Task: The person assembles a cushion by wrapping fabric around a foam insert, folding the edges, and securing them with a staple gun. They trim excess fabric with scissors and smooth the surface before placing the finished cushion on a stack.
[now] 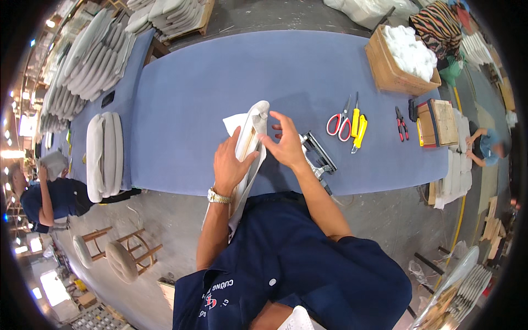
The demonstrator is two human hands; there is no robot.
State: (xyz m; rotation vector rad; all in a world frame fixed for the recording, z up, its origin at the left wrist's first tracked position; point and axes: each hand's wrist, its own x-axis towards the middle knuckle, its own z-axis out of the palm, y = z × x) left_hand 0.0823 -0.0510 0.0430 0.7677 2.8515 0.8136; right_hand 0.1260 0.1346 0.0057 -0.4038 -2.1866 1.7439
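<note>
A light grey upholstered cushion panel (260,110) stands tilted on its edge in front of me, its wooden edge partly showing between folds of fabric. My left hand (230,165), with a watch at its wrist, grips the panel's left side, thumb toward the right. My right hand (287,144) is at the other side, fingers spread and lifted, its thumb touching or very close to the fabric. A white flap of cloth (234,124) sticks out behind the panel. Beside my right wrist lies a staple gun (320,154), partly hidden by my forearm.
On the blue-covered table (192,82) lie red-handled scissors (340,124), a yellow box cutter (359,133), a yellow-handled screwdriver (356,115) and pliers (402,124). A carton of white stuffing (396,71) stands at the far right. Grey cushions (104,157) stand at left. Two people work nearby.
</note>
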